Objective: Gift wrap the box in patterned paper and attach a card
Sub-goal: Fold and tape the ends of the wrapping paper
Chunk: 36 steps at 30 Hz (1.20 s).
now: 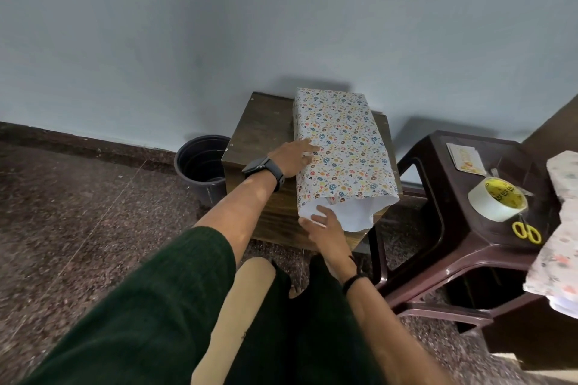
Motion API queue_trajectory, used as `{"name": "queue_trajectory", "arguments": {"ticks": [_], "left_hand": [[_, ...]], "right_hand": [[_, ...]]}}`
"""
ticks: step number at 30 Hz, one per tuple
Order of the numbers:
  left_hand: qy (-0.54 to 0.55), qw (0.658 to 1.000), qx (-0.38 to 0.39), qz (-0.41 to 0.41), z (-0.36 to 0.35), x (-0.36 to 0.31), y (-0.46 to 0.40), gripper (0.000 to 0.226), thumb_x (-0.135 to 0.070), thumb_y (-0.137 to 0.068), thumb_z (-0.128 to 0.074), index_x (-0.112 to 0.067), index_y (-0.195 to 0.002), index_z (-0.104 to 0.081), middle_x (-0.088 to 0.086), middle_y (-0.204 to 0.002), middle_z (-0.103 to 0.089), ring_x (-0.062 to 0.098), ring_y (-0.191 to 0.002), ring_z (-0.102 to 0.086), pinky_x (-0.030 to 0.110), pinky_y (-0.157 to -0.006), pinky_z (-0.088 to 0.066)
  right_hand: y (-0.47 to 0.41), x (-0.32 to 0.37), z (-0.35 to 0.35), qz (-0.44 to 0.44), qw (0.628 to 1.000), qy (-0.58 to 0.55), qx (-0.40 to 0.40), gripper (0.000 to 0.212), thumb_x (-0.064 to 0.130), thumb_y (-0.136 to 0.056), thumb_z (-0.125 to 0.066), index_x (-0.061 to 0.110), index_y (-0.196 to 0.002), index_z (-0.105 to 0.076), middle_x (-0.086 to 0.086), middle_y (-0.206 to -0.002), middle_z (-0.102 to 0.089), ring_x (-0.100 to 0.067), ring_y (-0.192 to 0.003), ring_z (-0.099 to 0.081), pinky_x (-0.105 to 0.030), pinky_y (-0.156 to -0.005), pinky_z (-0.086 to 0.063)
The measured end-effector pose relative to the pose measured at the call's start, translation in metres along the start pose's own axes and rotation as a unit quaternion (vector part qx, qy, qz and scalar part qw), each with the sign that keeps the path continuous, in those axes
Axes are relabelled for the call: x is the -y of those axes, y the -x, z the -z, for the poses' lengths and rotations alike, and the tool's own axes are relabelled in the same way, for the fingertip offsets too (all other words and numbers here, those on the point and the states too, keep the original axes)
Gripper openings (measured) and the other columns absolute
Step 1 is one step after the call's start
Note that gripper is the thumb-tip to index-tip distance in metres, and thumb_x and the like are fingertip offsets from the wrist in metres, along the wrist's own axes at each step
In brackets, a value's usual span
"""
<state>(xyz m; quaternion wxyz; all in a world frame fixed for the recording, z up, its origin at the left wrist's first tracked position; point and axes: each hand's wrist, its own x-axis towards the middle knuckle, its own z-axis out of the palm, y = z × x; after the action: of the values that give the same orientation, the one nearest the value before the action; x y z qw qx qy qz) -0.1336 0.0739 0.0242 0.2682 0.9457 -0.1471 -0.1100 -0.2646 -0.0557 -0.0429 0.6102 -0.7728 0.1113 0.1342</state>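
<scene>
The box [342, 147] lies on a small wooden table [262, 128], wrapped round its length in white paper with a coloured pattern. Its near end is open, showing the paper's white inside [356, 214]. My left hand [292, 158] rests with straight fingers on the box's left side. My right hand [323, 228] touches the white paper flap at the near left corner, fingers spread. A card [465, 157] lies on the brown plastic stool [459, 228] to the right.
On the stool stand a roll of clear tape [497, 203] and yellow-handled scissors [527, 232]. More patterned paper [560, 228] hangs at the right edge. A dark bucket [201, 162] stands on the floor left of the table, against the wall.
</scene>
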Motion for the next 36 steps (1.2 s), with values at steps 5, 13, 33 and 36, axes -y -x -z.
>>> {"name": "queue_trajectory", "arguments": {"ticks": [5,13,33,36], "left_hand": [[0.003,1.0,0.002,0.012,-0.001,-0.005,0.0,0.042,-0.024,-0.102,-0.04,-0.024,-0.144,-0.039,0.002,-0.158,-0.018,0.022,-0.143,-0.024,0.029,-0.114,-0.018],[0.004,1.0,0.004,0.025,-0.001,-0.006,0.0,0.042,-0.024,-0.101,-0.041,-0.026,-0.143,-0.039,0.001,-0.158,-0.018,0.023,-0.143,-0.022,0.032,-0.116,-0.019],[0.267,0.932,-0.211,0.126,-0.036,-0.019,0.021,0.027,-0.025,-0.095,-0.053,-0.009,-0.117,-0.049,0.003,-0.113,-0.045,0.019,-0.103,-0.051,0.031,-0.093,-0.045],[0.34,0.906,-0.202,0.149,-0.039,-0.023,0.026,0.028,-0.028,-0.094,-0.056,-0.01,-0.113,-0.049,0.002,-0.107,-0.053,0.017,-0.099,-0.054,0.029,-0.084,-0.046]], "right_hand": [[-0.011,-0.007,-0.006,0.091,0.927,0.36,-0.051,0.082,0.052,-0.081,-0.065,0.018,-0.145,-0.028,-0.006,-0.147,-0.033,-0.026,-0.133,-0.033,-0.04,-0.106,-0.032],[-0.026,-0.035,-0.004,0.168,0.762,0.619,-0.093,0.042,0.005,-0.092,-0.039,0.006,-0.134,-0.042,-0.013,-0.122,-0.055,-0.034,-0.105,-0.053,-0.041,-0.085,-0.043],[0.005,0.055,0.022,0.004,0.936,-0.352,-0.011,0.024,0.022,-0.092,-0.06,0.011,-0.113,-0.058,0.011,-0.104,-0.061,-0.012,-0.102,-0.054,-0.034,-0.107,-0.035],[-0.001,0.056,0.008,-0.014,0.942,-0.336,-0.019,0.015,0.017,-0.096,-0.054,0.009,-0.109,-0.058,-0.003,-0.111,-0.063,-0.017,-0.097,-0.057,-0.036,-0.102,-0.041]]}}
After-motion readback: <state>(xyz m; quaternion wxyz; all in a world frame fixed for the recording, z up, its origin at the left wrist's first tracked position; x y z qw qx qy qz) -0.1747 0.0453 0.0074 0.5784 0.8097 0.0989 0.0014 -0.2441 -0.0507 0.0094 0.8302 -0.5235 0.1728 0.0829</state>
